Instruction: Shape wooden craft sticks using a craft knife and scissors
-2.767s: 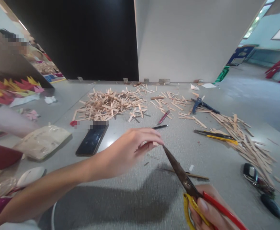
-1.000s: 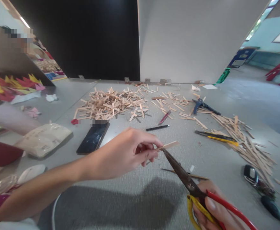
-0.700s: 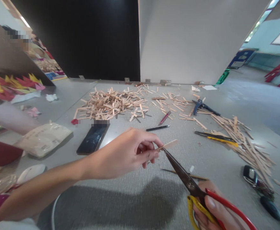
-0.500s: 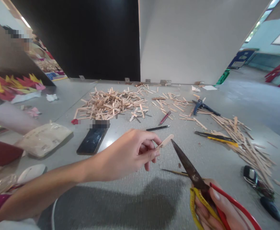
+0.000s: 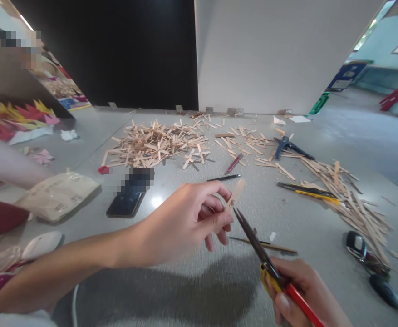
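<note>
Between the thumb and fingers of my left hand (image 5: 188,220) is a short flat wooden piece (image 5: 238,190) with a small dark mark near the fingertips. My right hand (image 5: 294,290) grips scissors (image 5: 257,245) with dark blades and red and yellow handles. The blades look nearly together, slightly parted at the tips, which are just below the wooden piece. A thin brown tool (image 5: 277,248) lies on the table behind the blades, and a small white scrap (image 5: 272,236) is beside it.
A pile of wooden pieces (image 5: 158,143) stands beyond a phone (image 5: 127,195). Blue pliers (image 5: 289,147), a yellow-and-black cutter (image 5: 311,193), long sticks (image 5: 358,209) and keys (image 5: 357,245) lie rightward. A plastic packet (image 5: 61,195) and white mouse (image 5: 42,245) are left; upright panels (image 5: 270,59) stand behind.
The scissors have turned and moved left, their blades closer together. The wooden piece now points more upward in my left hand. A small white scrap has appeared on the table by the thin tool.
</note>
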`<state>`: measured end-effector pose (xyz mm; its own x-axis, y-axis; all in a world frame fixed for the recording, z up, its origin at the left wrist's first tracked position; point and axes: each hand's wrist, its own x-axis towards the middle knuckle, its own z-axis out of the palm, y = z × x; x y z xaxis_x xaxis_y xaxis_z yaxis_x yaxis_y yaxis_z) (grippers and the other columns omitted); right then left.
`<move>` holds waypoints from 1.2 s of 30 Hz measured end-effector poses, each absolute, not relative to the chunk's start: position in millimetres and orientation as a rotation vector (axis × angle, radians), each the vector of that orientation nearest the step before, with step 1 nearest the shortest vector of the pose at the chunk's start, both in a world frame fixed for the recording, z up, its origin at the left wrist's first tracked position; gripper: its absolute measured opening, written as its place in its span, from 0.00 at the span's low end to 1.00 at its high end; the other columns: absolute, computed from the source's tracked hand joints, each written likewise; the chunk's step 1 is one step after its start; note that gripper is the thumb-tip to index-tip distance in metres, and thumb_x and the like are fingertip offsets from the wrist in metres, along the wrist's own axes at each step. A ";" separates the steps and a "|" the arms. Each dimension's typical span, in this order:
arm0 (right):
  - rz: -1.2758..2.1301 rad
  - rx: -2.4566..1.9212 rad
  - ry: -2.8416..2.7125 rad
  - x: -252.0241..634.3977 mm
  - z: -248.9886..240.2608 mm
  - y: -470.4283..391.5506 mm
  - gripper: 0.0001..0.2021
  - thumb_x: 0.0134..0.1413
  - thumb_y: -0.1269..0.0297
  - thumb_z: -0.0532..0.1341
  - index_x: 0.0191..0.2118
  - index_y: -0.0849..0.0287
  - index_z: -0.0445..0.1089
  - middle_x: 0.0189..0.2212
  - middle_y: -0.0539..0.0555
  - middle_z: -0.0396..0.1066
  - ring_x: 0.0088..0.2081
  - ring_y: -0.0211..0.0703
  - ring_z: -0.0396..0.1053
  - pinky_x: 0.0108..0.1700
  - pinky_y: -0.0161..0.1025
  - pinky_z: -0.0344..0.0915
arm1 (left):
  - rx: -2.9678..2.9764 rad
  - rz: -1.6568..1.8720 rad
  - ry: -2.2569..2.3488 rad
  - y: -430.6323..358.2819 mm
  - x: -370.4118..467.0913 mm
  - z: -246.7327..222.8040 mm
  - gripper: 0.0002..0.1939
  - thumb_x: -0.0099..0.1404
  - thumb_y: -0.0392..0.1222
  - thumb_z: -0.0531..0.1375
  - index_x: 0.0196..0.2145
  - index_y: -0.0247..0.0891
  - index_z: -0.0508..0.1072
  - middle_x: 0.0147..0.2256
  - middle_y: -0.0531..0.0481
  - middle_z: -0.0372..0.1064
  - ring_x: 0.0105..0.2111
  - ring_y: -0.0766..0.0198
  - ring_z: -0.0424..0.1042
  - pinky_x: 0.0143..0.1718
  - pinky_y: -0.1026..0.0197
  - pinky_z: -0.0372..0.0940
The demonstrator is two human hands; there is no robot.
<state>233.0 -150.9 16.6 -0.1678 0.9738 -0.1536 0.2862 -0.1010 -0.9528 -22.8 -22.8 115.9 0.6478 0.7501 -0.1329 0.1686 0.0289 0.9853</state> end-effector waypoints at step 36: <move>0.181 -1.350 -2.072 233.3 23.1 -135.7 0.22 0.71 0.44 0.61 0.30 0.53 0.72 0.16 0.48 0.70 0.16 0.40 0.67 0.21 0.34 0.68 | 1.327 0.530 0.638 -31.7 -19.1 115.5 0.09 0.77 0.36 0.61 0.45 0.42 0.62 0.30 0.54 0.75 0.31 0.63 0.81 0.30 0.66 0.77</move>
